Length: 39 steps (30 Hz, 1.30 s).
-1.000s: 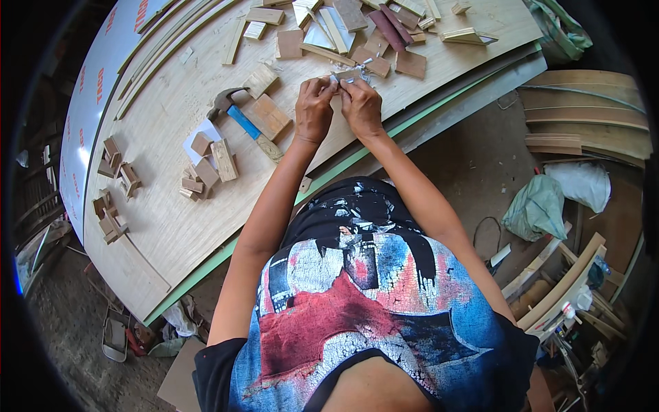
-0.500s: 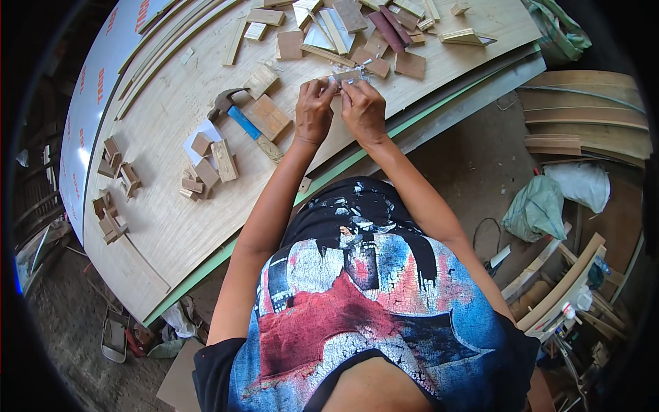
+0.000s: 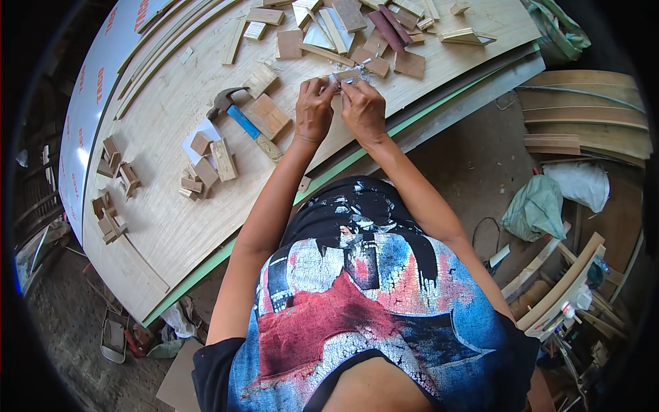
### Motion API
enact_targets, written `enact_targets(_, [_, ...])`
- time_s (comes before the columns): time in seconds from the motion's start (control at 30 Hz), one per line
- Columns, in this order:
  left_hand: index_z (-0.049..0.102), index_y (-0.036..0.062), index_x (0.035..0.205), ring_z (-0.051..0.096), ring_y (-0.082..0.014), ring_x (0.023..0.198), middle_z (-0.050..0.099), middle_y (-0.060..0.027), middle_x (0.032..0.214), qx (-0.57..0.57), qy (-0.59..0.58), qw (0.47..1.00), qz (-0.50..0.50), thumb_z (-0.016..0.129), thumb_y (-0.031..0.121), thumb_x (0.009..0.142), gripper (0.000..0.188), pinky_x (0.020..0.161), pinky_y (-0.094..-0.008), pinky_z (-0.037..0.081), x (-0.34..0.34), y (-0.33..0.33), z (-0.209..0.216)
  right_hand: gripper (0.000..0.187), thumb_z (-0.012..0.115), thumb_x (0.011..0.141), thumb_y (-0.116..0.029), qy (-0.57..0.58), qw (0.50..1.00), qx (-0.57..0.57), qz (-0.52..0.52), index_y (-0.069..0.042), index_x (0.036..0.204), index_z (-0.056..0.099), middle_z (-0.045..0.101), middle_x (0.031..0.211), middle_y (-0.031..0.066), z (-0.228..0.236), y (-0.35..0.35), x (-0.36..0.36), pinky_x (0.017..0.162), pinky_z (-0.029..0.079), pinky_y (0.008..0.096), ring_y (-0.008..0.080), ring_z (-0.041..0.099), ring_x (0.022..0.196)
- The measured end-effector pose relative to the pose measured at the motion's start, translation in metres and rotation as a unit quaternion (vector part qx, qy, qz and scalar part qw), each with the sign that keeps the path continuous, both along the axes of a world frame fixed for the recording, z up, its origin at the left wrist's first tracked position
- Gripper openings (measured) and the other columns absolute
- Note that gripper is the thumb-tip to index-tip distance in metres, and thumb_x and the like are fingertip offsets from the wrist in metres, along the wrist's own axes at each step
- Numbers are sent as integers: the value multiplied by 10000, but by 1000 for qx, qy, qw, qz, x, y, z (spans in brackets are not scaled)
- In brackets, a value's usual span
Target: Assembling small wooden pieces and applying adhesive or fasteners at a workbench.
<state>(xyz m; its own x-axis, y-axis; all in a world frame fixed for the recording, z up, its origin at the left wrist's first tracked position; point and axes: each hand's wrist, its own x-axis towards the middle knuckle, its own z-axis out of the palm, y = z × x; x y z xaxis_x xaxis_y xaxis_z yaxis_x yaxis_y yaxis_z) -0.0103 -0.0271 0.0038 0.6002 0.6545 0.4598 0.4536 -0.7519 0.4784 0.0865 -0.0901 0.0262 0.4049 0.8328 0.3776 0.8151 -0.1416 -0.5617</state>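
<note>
My left hand (image 3: 315, 111) and my right hand (image 3: 364, 113) meet over the near part of the wooden board, fingers pinched close together. Whatever they grip is small, pale and mostly covered by my fingertips. Shiny white scraps, perhaps thin plastic, show (image 3: 366, 72) just beyond them. Left of my left hand lies a claw hammer (image 3: 244, 122) with a blue and wooden handle, its head toward the far left. A flat wood block (image 3: 272, 115) rests beside it, and another block (image 3: 261, 80) lies close to the hammer head.
Offcuts (image 3: 289, 44) crowd the far side, with dark red rolled pieces (image 3: 389, 31) among them. Small blocks (image 3: 206, 168) cluster at the left, near little joined wood pieces (image 3: 108, 216). Long strips (image 3: 171, 48) line the far-left edge. Curved panels (image 3: 583, 113) and sacks (image 3: 535, 209) stand right.
Almost nothing differs. Both hands stay pinched together in the same spot, with only a slight shift of the fingers.
</note>
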Motion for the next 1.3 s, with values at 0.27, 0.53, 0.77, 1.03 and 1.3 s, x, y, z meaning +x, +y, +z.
enact_targets(0.27, [604, 74, 922, 511, -268, 835, 552, -87, 918, 1, -3, 1000, -10, 551, -14, 658, 284, 696, -332, 456, -1, 3, -1, 129, 598, 701, -33, 21, 999, -46, 11, 5, 822, 622, 544, 696, 148, -4, 3, 3, 575, 442, 378, 317, 551, 637])
enact_targets(0.53, [605, 68, 919, 507, -269, 846, 553, -86, 913, -12, -11, 1000, -6, 548, -19, 652, 286, 700, -331, 457, 1, 1, -2, 137, 591, 703, -21, 50, 999, 0, -19, 13, 832, 622, 546, 703, 149, -3, 2, 0, 582, 442, 374, 318, 550, 645])
enact_targets(0.77, [604, 72, 926, 504, -265, 846, 545, -82, 912, -7, -11, 1000, 0, 556, -18, 648, 296, 698, -330, 455, 0, 0, -1, 145, 602, 690, -14, 7, 1000, 4, -14, 2, 832, 626, 531, 681, 138, 0, 1, -2, 566, 435, 376, 314, 541, 628])
enact_targets(1.03, [604, 77, 913, 505, -260, 838, 542, -79, 910, -2, -6, 1000, 3, 564, -8, 654, 276, 689, -329, 453, 0, -1, 1, 150, 608, 682, -13, -2, 1000, 2, -15, -3, 830, 627, 531, 689, 131, 2, -2, -3, 569, 436, 372, 307, 542, 636])
enact_targets(1.3, [604, 73, 901, 509, -255, 832, 543, -76, 917, -7, 0, 1000, 4, 565, 3, 663, 251, 688, -327, 454, 1, -1, 2, 100, 557, 698, -20, 17, 1000, -9, -8, -7, 789, 597, 514, 706, 147, -2, -1, -2, 603, 445, 376, 313, 541, 664])
